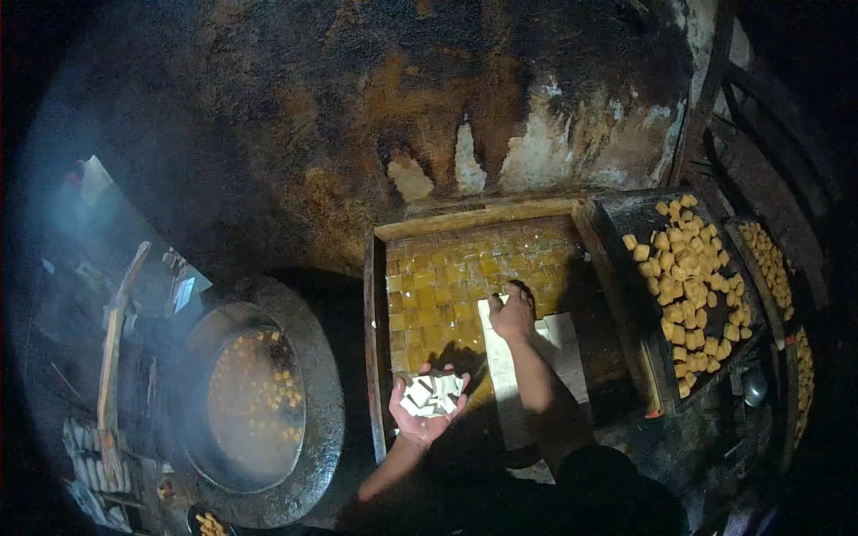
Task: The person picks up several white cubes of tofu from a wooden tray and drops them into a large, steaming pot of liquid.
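Observation:
My left hand (431,427) is palm up, its fingers curled around a heap of small white tofu pieces (434,394). Over the far end of a long white tofu strip (500,362) is my right hand (512,314), with bent fingers gripping at the strip's end. Those fingertips are partly hidden. Another pale tofu slab (565,348) lies beside the strip, partly covered by my right forearm. Both rest in a wooden-framed tray with a woven yellow-brown bottom (433,277), where small white crumbs are scattered.
At left, a large steaming pan (259,402) of golden fried pieces is set in a round stove. A tray at right holds many golden fried tofu cubes (693,277), with more farther right. A stained wall (357,116) rises behind. A small bowl (211,523) is at lower left.

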Demonstrator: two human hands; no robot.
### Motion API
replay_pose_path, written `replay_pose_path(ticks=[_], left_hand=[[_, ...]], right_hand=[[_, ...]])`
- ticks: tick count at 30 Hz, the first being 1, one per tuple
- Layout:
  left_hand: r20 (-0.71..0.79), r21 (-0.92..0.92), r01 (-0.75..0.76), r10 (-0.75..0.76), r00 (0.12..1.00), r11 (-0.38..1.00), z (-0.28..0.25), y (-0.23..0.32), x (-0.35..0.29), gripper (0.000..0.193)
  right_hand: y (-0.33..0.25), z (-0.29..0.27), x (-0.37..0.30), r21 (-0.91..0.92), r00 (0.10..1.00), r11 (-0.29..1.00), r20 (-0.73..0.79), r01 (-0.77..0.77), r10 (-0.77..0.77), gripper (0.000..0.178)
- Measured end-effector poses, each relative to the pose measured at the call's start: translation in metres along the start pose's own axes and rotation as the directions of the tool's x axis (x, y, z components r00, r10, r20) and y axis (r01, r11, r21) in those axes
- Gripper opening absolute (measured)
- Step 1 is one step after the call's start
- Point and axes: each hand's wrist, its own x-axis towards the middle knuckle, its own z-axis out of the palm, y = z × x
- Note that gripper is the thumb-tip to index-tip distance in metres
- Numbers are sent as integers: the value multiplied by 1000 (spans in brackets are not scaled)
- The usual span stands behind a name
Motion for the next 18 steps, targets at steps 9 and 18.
replay_pose_path(ticks=[9,18], left_hand=[[-17,-16,23,-23,1000,1000,-3,10,-5,51],[36,-56,61,-59,998,997,-4,24,-10,53]], right_hand=[[36,-6,24,50,969,969,-71,241,-237,33],[13,-18,26,-139,752,781,-210,609,-624,19]])
